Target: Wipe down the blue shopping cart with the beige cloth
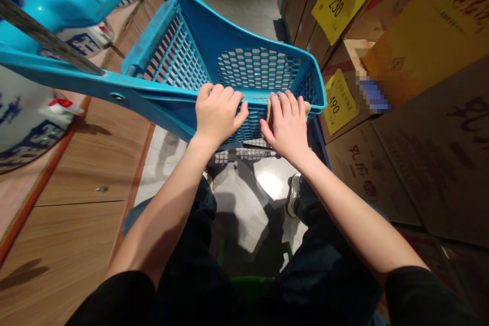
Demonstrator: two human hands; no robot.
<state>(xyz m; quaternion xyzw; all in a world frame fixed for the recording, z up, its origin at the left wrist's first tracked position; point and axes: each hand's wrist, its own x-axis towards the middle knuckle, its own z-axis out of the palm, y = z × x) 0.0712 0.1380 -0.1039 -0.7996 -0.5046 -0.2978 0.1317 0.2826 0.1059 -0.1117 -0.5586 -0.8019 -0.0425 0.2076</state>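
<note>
A blue plastic shopping cart basket (pixel 260 69) with mesh walls stands in front of me, its long handle frame rising to the upper left. My left hand (pixel 219 114) has its fingers curled over the near rim. Further right along that same rim, my right hand (pixel 286 125) presses a tan cloth (pixel 306 107) against the plastic. Most of the cloth is hidden under the fingers. The inside of the basket, where I can see it, shows bare mesh.
Cardboard boxes (pixel 362 163) with yellow price signs (pixel 342 2) are stacked along the right. On the left, large white and blue jars (pixel 23 112) stand on a wooden cabinet (pixel 76 204). Grey floor (pixel 244 193) lies between my feet, with part of a green seat (pixel 254 285) below me.
</note>
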